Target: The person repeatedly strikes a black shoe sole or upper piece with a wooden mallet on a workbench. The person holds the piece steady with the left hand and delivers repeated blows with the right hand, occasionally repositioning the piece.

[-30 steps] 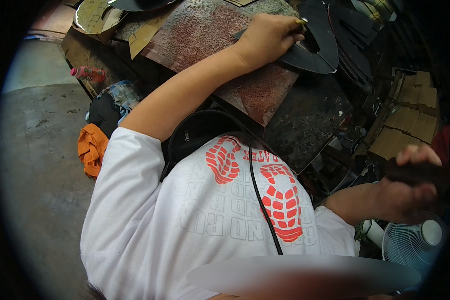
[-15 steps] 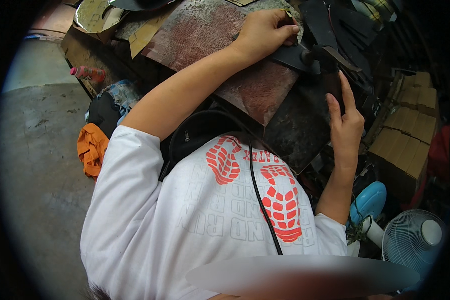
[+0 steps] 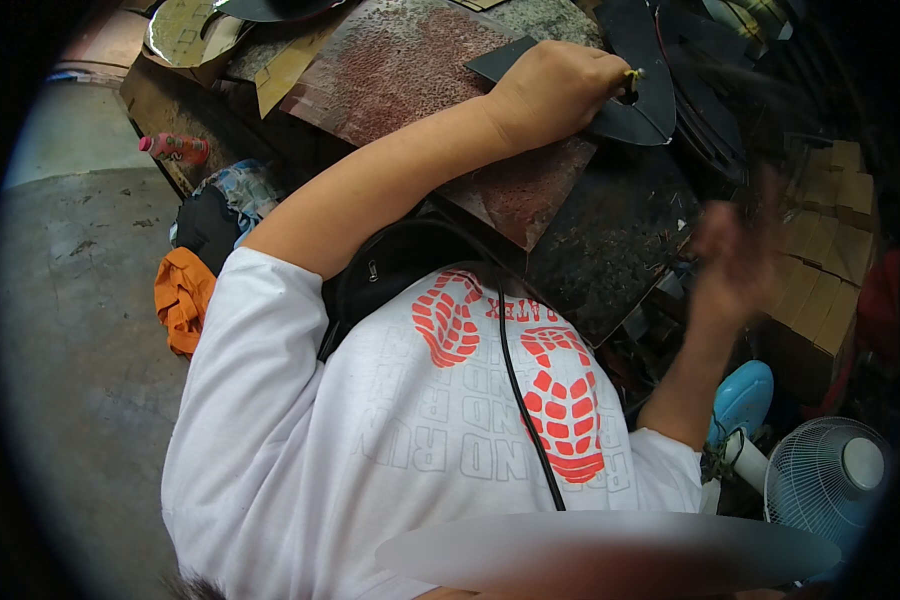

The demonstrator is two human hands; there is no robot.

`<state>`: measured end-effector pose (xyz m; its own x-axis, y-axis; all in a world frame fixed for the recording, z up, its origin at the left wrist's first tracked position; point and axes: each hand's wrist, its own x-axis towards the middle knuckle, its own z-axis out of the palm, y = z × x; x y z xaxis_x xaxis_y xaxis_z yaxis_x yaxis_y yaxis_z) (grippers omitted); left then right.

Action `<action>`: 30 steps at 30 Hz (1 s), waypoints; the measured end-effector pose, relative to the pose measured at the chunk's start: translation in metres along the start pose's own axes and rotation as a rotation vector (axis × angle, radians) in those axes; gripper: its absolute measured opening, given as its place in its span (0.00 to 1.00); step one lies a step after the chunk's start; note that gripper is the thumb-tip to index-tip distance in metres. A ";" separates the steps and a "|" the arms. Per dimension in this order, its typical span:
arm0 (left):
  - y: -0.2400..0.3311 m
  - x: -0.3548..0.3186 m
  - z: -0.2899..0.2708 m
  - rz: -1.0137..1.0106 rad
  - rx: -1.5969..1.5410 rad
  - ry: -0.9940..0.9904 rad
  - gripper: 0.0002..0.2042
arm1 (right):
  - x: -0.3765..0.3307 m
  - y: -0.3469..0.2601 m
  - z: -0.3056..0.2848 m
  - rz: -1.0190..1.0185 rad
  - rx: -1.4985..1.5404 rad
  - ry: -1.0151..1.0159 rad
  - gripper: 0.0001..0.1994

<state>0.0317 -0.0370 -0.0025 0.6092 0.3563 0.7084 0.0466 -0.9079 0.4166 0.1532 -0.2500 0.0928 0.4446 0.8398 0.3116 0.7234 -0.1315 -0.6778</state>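
My left hand (image 3: pixel 565 95) is closed over a dark flat sheet piece (image 3: pixel 638 118) with a pointed left end. A small yellow-and-dark thing (image 3: pixel 632 80) pokes out at its fingertips; its kind is too small to make out. Beneath lies a worn reddish-grey board (image 3: pixel 395 65), partly covered by my forearm. My right hand (image 3: pixel 735 260) is off to the right of the work surface, apart from the sheet piece. Motion smears its fingers, so whether it holds anything is unclear.
More dark sheet pieces (image 3: pixel 695 100) lie beyond my left hand. Stacked cardboard boxes (image 3: pixel 820 250) stand at the right, above a fan (image 3: pixel 825 480) and a blue rounded object (image 3: pixel 742 400). A pink bottle (image 3: pixel 175 148) and orange cloth (image 3: pixel 183 300) are at the left.
My left hand has shifted right and slightly nearer over the dark sheet piece. My right hand has swung right and down, away from it. The dark curved object formerly between them has left that spot.
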 end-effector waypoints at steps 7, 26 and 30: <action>-0.017 0.001 -0.011 -0.763 -0.599 0.073 0.10 | -0.028 0.056 0.031 0.215 -0.120 -0.187 0.27; -0.053 -0.001 -0.095 -1.038 -0.433 -0.279 0.10 | -0.003 0.031 0.035 0.094 -0.164 -0.164 0.25; -0.050 0.001 -0.095 -0.635 0.050 -0.048 0.09 | -0.003 0.031 0.041 0.033 -0.222 -0.155 0.25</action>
<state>-0.0458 0.0296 0.0314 0.4853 0.8191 0.3059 0.4463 -0.5329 0.7189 0.1528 -0.2344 0.0432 0.3961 0.9014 0.1747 0.8155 -0.2579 -0.5180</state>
